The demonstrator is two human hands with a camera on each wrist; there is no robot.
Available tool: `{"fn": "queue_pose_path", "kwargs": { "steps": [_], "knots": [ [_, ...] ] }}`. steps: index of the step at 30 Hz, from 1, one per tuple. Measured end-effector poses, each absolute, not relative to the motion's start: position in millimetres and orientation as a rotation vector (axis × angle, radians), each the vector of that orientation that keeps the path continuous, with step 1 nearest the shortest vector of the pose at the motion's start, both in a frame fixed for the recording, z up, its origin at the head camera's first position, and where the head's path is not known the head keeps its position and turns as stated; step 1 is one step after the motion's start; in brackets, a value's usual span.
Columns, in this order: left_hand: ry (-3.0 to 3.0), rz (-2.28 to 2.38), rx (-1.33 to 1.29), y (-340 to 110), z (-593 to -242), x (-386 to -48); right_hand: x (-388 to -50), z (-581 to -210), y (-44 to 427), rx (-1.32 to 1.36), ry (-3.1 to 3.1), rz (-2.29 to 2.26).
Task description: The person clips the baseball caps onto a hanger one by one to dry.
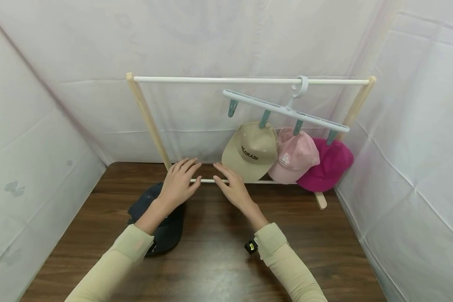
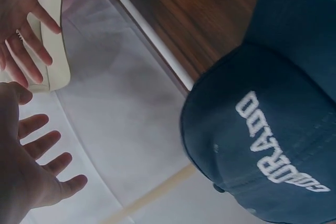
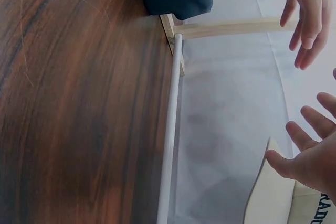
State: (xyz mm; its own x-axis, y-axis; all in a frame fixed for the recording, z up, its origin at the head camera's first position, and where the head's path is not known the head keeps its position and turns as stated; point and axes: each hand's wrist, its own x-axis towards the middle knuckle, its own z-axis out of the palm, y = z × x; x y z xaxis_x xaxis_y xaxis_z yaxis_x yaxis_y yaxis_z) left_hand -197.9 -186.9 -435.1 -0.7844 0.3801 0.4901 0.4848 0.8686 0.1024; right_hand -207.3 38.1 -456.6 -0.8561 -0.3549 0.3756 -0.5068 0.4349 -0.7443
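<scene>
Both hands hover above the table in the head view, palms toward each other, fingers spread, nothing held. The left hand [image 1: 178,182] is up and beyond a dark navy cap [image 1: 145,205], whose white lettering shows in the left wrist view. My right hand [image 1: 234,186] is just left of a beige cap [image 1: 251,149] lettered in black. That cap hangs from a clip [image 1: 264,119] on a pale blue hanger [image 1: 287,110]. Beside it hang a light pink cap [image 1: 294,155] and a magenta cap [image 1: 326,164]. The hanger's leftmost clip [image 1: 232,108] holds nothing.
The hanger hooks over the white top rail [image 1: 211,80] of a wooden-legged rack. A lower white rail [image 1: 204,180] runs behind the hands. White sheeting [image 1: 41,105] surrounds the dark wooden table [image 1: 211,251]. Below the right cuff is a small black object [image 1: 251,247].
</scene>
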Motion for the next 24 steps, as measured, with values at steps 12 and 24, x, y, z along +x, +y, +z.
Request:
{"fn": "queue_pose_path", "kwargs": {
  "steps": [12, 24],
  "knots": [
    [-2.640, -0.326, -0.565, -204.6, -440.5, -187.3, -202.4, -463.0, 21.7, 0.791, -2.541, 1.406],
    [-2.670, -0.306, -0.524, -214.1, -439.1, -184.1, -201.7, -471.4, 8.6, 0.819, -2.560, 1.400]
  ]
}}
